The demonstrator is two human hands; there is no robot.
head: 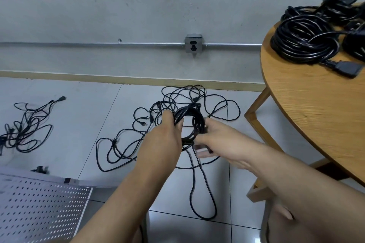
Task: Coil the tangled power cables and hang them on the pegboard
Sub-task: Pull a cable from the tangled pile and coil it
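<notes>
- At centre frame, left hand (166, 134) — fingers curled round a black power cable coil (194, 118).
- On its 4 o'clock side, right hand (219, 140) — fingers clamped on it.
- At 7 o'clock, pegboard (39, 205).

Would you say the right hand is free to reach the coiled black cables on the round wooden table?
Probably not yet: the right hand and left hand both hold a half-wound black cable coil. The path to the coiled black cables on the round wooden table looks clear otherwise.
</notes>
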